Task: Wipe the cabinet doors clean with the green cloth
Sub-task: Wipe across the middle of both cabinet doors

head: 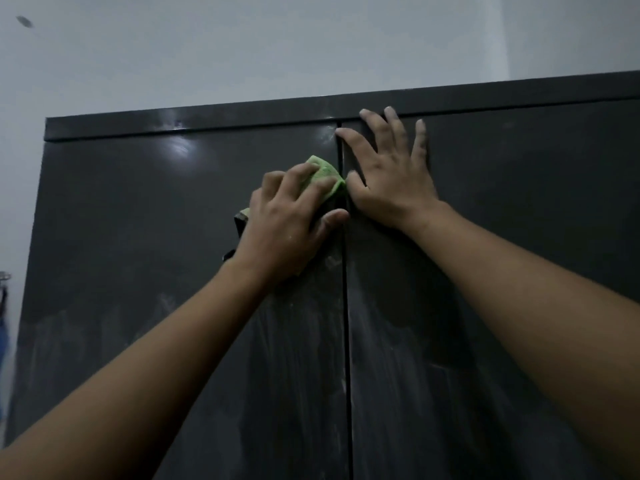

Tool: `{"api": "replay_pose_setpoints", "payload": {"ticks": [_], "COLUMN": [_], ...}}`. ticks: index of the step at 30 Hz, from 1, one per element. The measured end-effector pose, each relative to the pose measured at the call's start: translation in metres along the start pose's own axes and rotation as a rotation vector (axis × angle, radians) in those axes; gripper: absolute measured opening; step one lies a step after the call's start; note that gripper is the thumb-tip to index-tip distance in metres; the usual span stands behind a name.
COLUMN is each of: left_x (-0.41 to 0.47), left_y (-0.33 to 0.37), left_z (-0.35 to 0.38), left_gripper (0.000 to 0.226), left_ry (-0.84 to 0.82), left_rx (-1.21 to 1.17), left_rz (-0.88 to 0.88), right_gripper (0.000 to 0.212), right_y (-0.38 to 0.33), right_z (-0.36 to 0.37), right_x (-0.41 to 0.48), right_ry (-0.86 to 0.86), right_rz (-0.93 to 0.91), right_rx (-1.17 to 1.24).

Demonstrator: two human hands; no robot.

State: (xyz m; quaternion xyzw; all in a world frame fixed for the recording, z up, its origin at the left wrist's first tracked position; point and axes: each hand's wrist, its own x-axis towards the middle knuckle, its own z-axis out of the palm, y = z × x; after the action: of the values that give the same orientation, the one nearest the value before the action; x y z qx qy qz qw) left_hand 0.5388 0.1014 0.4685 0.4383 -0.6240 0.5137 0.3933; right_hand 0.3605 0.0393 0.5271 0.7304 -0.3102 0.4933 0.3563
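A tall dark grey cabinet fills the head view, with a left door (145, 237) and a right door (519, 202) split by a vertical gap. My left hand (291, 223) presses a green cloth (323, 173) flat on the left door, high up beside the gap; only the cloth's top corner shows past the fingers. My right hand (391, 168) lies flat with fingers spread on the right door's upper left corner, holding nothing. Pale dusty streaks cover the lower parts of both doors.
The cabinet's top rail (242, 117) runs above the doors against a pale wall (242, 46). At the far left edge a metal hook (4, 277) with something blue hangs on the wall.
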Motion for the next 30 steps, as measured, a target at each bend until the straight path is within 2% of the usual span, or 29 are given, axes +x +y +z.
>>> {"api": "replay_pose_setpoints", "payload": {"ticks": [4, 8, 14, 26, 28, 30], "left_x": [-0.003, -0.004, -0.013, -0.102, -0.103, -0.09], "left_y": [0.001, -0.001, -0.006, -0.016, -0.02, -0.023], "left_z": [0.009, 0.014, 0.012, 0.005, 0.001, -0.002], "left_gripper": [0.039, 0.05, 0.046, 0.04, 0.039, 0.036], "left_ry": [0.092, 0.135, 0.117, -0.118, -0.098, -0.001], "left_rx": [-0.097, -0.117, -0.11, -0.144, -0.14, -0.16], "left_rz": [-0.043, -0.08, 0.049, 0.35, 0.354, 0.277], "right_gripper": [0.061, 0.061, 0.062, 0.063, 0.063, 0.063], "right_y": [0.002, 0.004, 0.002, -0.003, -0.004, -0.004], "right_z": [0.007, 0.009, 0.007, 0.009, 0.01, 0.012], "right_x": [0.0, -0.002, -0.003, -0.007, -0.009, -0.011], "right_ry": [0.091, 0.122, 0.139, 0.121, 0.126, 0.127], "right_rz": [0.002, 0.0, 0.011, -0.008, -0.012, -0.021], "right_rx": [-0.014, -0.003, 0.0, -0.135, -0.138, -0.149]}}
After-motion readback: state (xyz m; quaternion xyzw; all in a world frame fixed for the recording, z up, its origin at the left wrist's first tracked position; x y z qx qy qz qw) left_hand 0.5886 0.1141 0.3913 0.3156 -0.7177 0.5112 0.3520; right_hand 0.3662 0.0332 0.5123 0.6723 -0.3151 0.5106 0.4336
